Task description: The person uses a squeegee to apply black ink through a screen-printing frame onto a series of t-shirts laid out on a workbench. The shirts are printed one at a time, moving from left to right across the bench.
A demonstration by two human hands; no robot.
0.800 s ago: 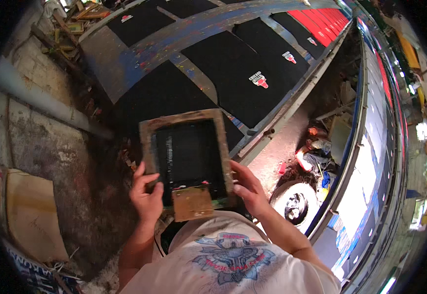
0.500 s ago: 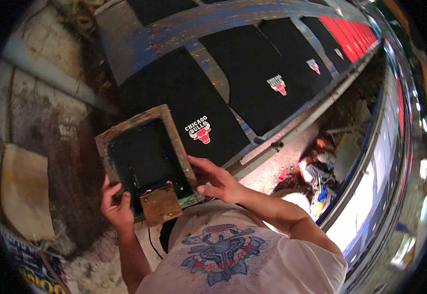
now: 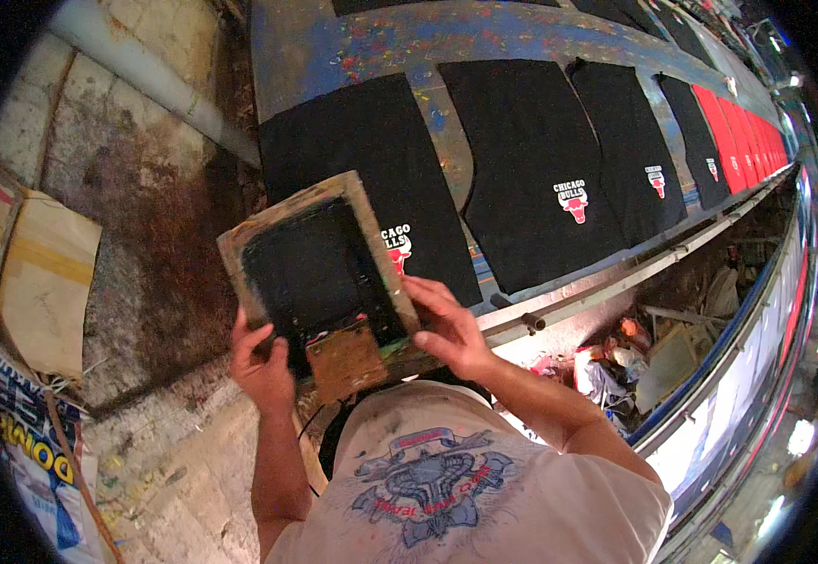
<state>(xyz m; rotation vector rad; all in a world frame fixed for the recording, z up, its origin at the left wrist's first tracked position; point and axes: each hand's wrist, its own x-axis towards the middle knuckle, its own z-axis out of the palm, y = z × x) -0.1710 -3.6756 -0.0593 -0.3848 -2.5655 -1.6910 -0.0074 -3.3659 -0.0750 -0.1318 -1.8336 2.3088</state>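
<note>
A wooden-framed printing screen (image 3: 288, 273) with dark mesh is held tilted in front of me, between both hands. My left hand (image 3: 263, 362) grips its lower left side, thumb over the frame's edge. On the right side, my right hand (image 3: 448, 327) closes round the wooden rail. A squeegee with a brown wooden handle (image 3: 347, 361) rests inside the screen at its near end, smeared with dark and pinkish ink. Just beyond, a black fabric piece (image 3: 371, 132) lies flat on the table, and the screen hides part of its red and white bull print (image 3: 398, 258).
More black pieces (image 3: 531, 141) with the same print lie along the paint-spotted table (image 3: 362, 47), then red ones (image 3: 733, 141) farther right. A metal rail (image 3: 559, 308) edges the table. Cluttered rags and bags (image 3: 611, 367) sit below it. A stained wall (image 3: 146, 207) stands left.
The screen and both hands have shifted right in view, and the screen now covers part of the nearest print. The view has also turned, so the table's far pieces show more.
</note>
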